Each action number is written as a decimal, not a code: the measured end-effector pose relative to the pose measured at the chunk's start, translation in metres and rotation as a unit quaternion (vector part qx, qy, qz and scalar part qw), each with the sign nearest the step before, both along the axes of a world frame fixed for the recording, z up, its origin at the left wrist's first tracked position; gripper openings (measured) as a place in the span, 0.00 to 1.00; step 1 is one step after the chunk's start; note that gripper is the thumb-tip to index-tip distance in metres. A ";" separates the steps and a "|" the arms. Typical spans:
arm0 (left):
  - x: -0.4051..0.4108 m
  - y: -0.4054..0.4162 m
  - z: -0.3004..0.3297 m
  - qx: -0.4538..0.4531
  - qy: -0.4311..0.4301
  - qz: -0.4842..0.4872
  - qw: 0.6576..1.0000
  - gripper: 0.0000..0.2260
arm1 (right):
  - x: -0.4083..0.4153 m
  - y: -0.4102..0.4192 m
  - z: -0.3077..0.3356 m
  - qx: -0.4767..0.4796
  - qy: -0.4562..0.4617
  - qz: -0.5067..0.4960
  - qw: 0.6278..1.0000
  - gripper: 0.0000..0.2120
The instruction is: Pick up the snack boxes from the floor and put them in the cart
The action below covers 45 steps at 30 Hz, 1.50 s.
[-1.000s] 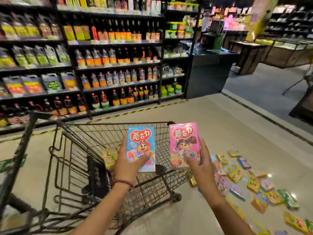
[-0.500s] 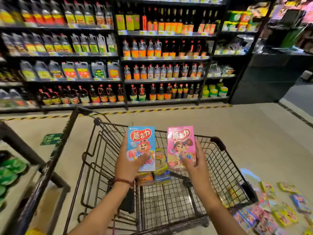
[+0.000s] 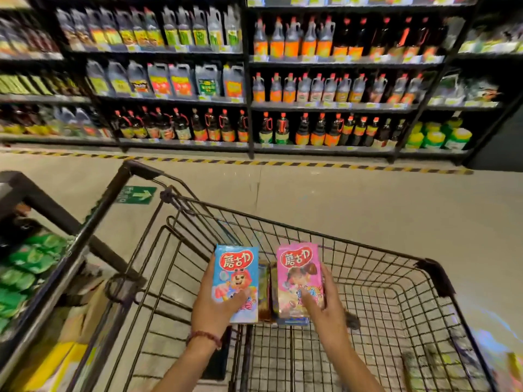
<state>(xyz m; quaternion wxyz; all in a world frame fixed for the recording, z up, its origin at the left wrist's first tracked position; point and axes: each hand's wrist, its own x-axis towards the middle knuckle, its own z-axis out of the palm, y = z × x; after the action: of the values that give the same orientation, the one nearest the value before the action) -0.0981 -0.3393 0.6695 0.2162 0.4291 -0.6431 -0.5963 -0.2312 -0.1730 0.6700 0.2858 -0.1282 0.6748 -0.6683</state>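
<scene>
My left hand grips a blue snack box with a cartoon face, held upright inside the black wire cart. My right hand grips a pink snack box of the same kind, side by side with the blue one. Both boxes are low in the cart's basket, at its left end. Between and under them lie other snack boxes on the cart's floor, mostly hidden. A few blurred snack boxes show on the floor at the bottom right corner.
Dark shelves of sauce bottles line the far side behind a yellow-black floor stripe. A low display with green packets stands at the left, close to the cart handle. Beige floor lies beyond the cart.
My view has swung left and down over the cart. Both hands have lowered the two boxes deeper into the basket. The scattered boxes on the floor have slid almost out of view to the right.
</scene>
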 end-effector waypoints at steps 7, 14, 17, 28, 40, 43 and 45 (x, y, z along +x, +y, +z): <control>-0.042 -0.026 -0.087 0.034 -0.045 0.007 0.998 0.30 | -0.021 -0.034 -0.073 0.029 -0.020 -0.006 0.999 0.28; -0.067 -0.044 -0.158 0.047 -0.078 0.001 0.996 0.34 | -0.034 -0.056 -0.134 0.052 -0.036 -0.012 0.998 0.31; -0.069 -0.045 -0.171 0.049 -0.080 0.009 0.996 0.37 | -0.037 -0.058 -0.154 0.084 -0.019 -0.027 0.996 0.30; -0.069 -0.044 -0.165 -0.078 -0.202 0.008 0.976 0.29 | -0.029 -0.076 -0.161 0.362 0.265 -0.054 0.892 0.36; -0.085 -0.042 -0.072 -0.417 -0.202 -0.181 0.867 0.30 | -0.046 -0.036 -0.083 0.407 0.441 -0.106 0.793 0.24; -0.107 -0.026 -0.021 -0.541 -0.198 -0.250 0.778 0.31 | -0.053 -0.006 -0.043 0.452 0.498 -0.140 0.727 0.22; -0.124 -0.008 0.011 -0.599 -0.168 -0.279 0.731 0.32 | -0.055 0.016 -0.010 0.489 0.506 -0.162 0.692 0.27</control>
<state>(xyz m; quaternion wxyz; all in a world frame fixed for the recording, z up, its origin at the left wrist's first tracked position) -0.2218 -0.3470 0.6810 0.1410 0.1050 -0.9837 -0.0389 -0.2862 -0.1570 0.6597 -0.1894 -0.1777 0.9589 -0.1143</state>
